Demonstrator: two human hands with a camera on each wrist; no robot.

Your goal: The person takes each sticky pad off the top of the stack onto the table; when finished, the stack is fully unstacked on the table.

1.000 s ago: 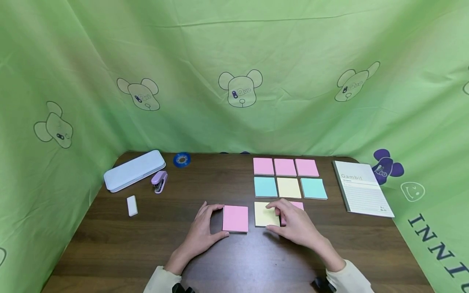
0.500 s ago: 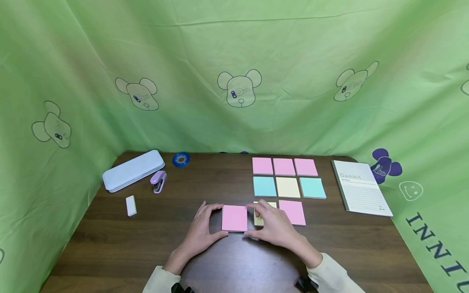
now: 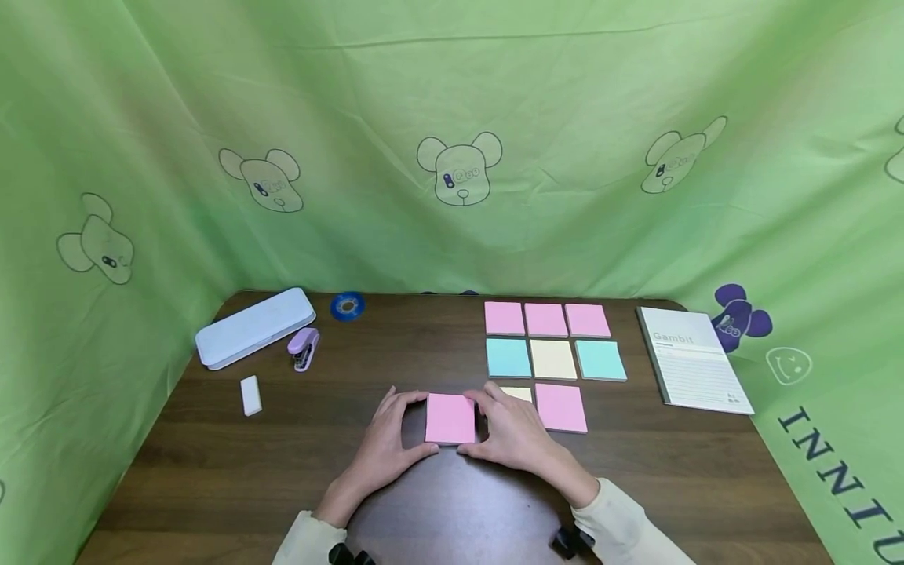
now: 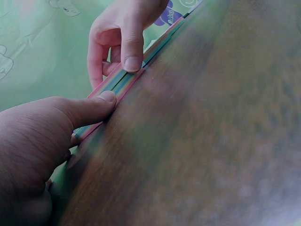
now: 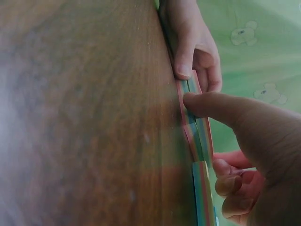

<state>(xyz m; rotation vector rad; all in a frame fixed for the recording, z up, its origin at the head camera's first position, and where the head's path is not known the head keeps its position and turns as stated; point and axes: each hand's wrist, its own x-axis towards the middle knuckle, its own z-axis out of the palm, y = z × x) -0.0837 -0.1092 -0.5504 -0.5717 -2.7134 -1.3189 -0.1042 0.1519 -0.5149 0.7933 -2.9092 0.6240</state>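
Note:
A square stack of sticky notes (image 3: 450, 418), pink on top, lies on the table between my two hands. From the side, its edge (image 4: 123, 82) shows layered pink, blue and yellow bands with a dark seam partway up. My left hand (image 3: 384, 435) grips its left side, thumb at the near edge and index finger at the far edge. On the right side, my right hand (image 3: 514, 428) pinches it the same way. That hand partly covers a cream sticky-note pad (image 3: 519, 393). Just right of it lies a pink pad (image 3: 561, 408).
Behind are rows of pads, including a blue pad (image 3: 508, 358) and a pink pad (image 3: 504, 318). A notepad (image 3: 695, 359) lies far right. Leftward are a pale pencil case (image 3: 256, 328), purple stapler (image 3: 304, 349), white eraser (image 3: 250, 395) and blue tape roll (image 3: 348, 306). A green curtain (image 3: 353, 220) encloses the table.
My right hand has moved left, from over the cream and pink pads to the right side of the pink-topped stack, and now grips it. My left hand stays at the stack's left side.

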